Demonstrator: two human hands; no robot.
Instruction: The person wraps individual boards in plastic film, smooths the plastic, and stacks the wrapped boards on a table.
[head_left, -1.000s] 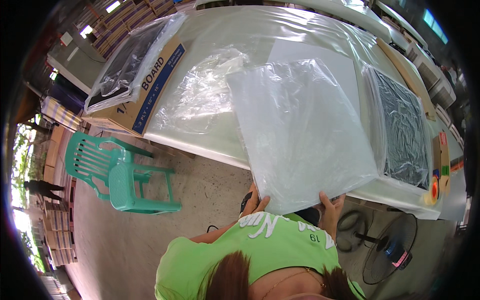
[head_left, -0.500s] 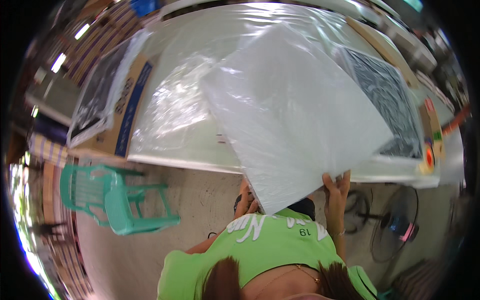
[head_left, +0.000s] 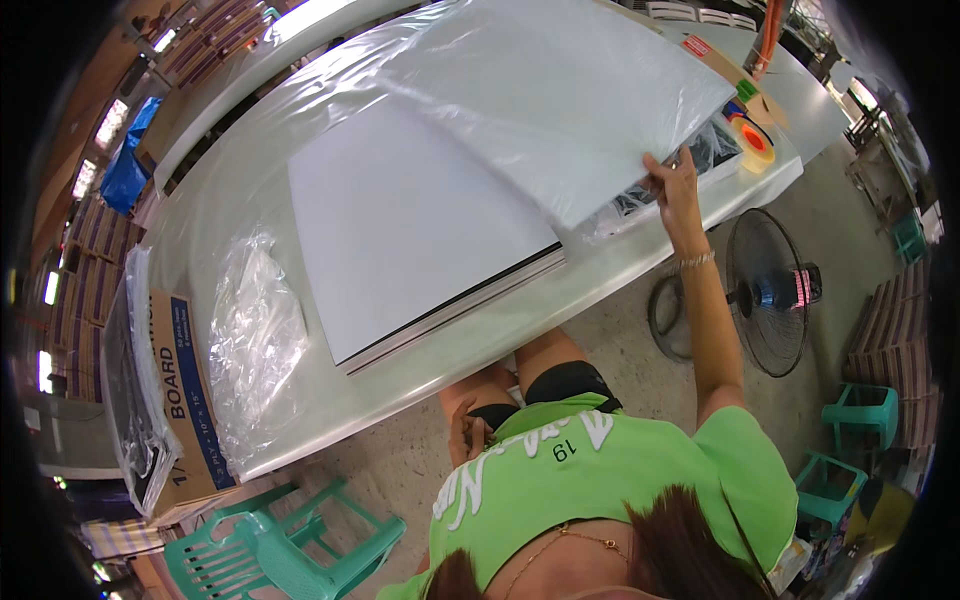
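Observation:
My right hand [head_left: 677,182] pinches the near edge of a white sheet-like panel in clear plastic [head_left: 570,110], thumb and fingers closed on it. This panel slants across the right part of the table, over a dark plastic-wrapped item [head_left: 712,150]. To its left lies a stack of large white boards [head_left: 425,230], with a dark layer showing along its near edge. My left hand [head_left: 468,432] is down by my lap, below the table's edge, with its fingers loosely bent and apart and nothing visible in it.
Crumpled clear plastic [head_left: 255,340] lies left on the table [head_left: 420,400], near a cardboard box [head_left: 190,400] and wrapped dark panels [head_left: 140,390]. Tape rolls [head_left: 752,145] sit at the right corner. A green chair [head_left: 280,545] stands near left, a fan [head_left: 770,290] at right.
The wrapped panel has moved right and away with my right hand, uncovering the stack of white boards. My left hand has come away from the panel toward my lap. The view has turned rightward.

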